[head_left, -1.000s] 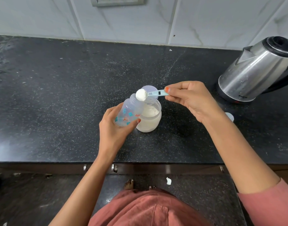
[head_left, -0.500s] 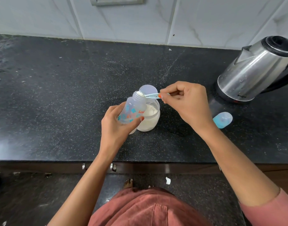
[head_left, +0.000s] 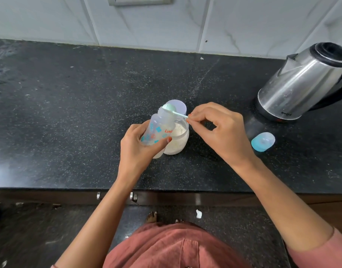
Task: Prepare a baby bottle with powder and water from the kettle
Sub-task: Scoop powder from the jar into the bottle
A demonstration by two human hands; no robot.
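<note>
Now, teal plastic scoop (head_left: 169, 108) over clear printed baby bottle (head_left: 158, 130).
Left hand (head_left: 136, 152) grasps bottle, right hand (head_left: 221, 131) pinches scoop; tilt risks spill.

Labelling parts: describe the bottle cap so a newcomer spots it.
Find the steel kettle at the counter's right end. Just in front of its base lies the cap. It is a bright blue oval dome; the round lid behind the jar is lilac.

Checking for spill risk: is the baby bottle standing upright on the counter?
No, the left hand holds the baby bottle tilted toward the powder jar, with the scoop at its mouth.
</note>
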